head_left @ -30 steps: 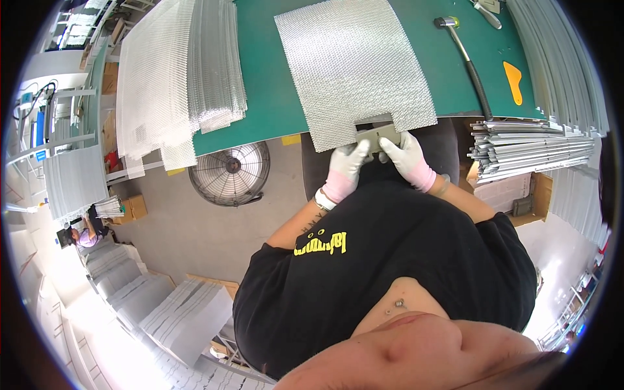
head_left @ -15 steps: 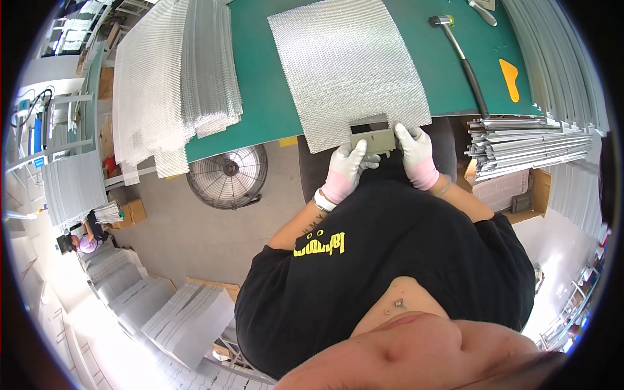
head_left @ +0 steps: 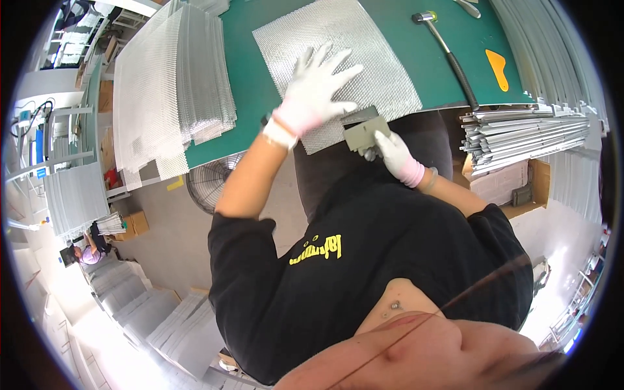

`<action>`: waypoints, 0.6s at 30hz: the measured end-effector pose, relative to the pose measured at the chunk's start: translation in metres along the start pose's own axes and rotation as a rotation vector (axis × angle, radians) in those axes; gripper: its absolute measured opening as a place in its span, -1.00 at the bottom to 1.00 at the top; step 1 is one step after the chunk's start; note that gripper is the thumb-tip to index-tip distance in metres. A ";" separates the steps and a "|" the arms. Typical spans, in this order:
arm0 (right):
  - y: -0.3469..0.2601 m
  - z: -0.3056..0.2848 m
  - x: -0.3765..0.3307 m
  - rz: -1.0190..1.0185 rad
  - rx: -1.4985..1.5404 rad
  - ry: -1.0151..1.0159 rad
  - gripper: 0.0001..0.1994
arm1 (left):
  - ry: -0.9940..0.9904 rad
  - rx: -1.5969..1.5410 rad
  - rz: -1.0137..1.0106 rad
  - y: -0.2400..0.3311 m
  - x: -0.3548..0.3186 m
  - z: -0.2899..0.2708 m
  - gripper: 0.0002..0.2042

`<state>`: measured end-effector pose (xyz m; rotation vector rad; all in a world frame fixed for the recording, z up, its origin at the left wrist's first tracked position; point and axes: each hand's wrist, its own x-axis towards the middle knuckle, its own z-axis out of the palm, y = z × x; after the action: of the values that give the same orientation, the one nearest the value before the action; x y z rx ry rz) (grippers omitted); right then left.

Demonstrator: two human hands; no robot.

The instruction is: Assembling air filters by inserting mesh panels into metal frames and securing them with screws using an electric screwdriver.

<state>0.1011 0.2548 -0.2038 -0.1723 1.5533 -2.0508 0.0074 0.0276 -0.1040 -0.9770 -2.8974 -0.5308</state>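
Note:
A silvery mesh sheet (head_left: 364, 58) lies on the green work table, its near end reaching past the front edge. Over its left part my left hand (head_left: 318, 91), in a white glove with a pink cuff, is stretched flat with fingers spread. Whether the palm presses on the mesh I cannot tell. My right hand (head_left: 393, 153), gloved alike, grips a small grey-green rectangular piece (head_left: 365, 134) by its right side, thumb on top. This piece is tilted just below the near end of the mesh, next to a dark opening (head_left: 359, 117) there.
Stacked mesh sheets (head_left: 175, 84) stand at the table's left. A hammer (head_left: 448, 58) and a yellow scraper (head_left: 497, 69) lie on the right of the green table (head_left: 244, 39). Metal strips (head_left: 526, 135) are piled at the right edge. A floor fan (head_left: 208, 185) stands below.
My left hand has let go of the grey-green piece and moved up and left over the mesh, fingers spreading. My right hand keeps the piece, now tilted and shifted slightly left.

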 end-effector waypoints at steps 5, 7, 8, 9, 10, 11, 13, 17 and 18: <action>-0.004 -0.017 -0.032 -0.042 0.038 0.530 -0.62 | -0.102 0.237 0.026 0.041 0.030 0.048 -0.34; 0.005 -0.013 -0.035 -0.239 0.198 0.730 -0.63 | -0.101 0.232 -0.048 0.073 0.027 0.057 -0.35; 0.006 -0.017 -0.034 -0.192 0.165 0.749 -0.62 | -0.077 0.209 -0.068 0.080 0.027 0.057 -0.36; 0.007 -0.022 -0.027 -0.227 -0.005 0.735 -0.65 | -0.084 0.202 -0.060 0.081 0.029 0.056 -0.36; 0.007 -0.027 -0.017 -0.245 0.094 0.671 -0.68 | -0.068 0.215 -0.085 0.080 0.028 0.055 -0.37; 0.007 -0.032 -0.009 -0.266 0.191 0.600 -0.71 | -0.050 0.231 -0.114 0.079 0.028 0.054 -0.38; 0.006 -0.032 -0.008 -0.295 0.165 0.593 -0.74 | -0.042 0.205 -0.112 0.078 0.027 0.054 -0.41; -0.003 -0.027 -0.014 -0.255 0.149 0.668 -0.75 | -0.032 0.179 -0.092 0.079 0.022 0.056 -0.44; -0.011 -0.030 -0.017 -0.160 0.185 0.637 -0.76 | -0.027 0.156 -0.094 0.079 0.020 0.056 -0.44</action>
<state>0.0988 0.2906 -0.1998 0.4879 1.7230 -2.5156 0.0425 0.1168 -0.1293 -0.8379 -2.9659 -0.2916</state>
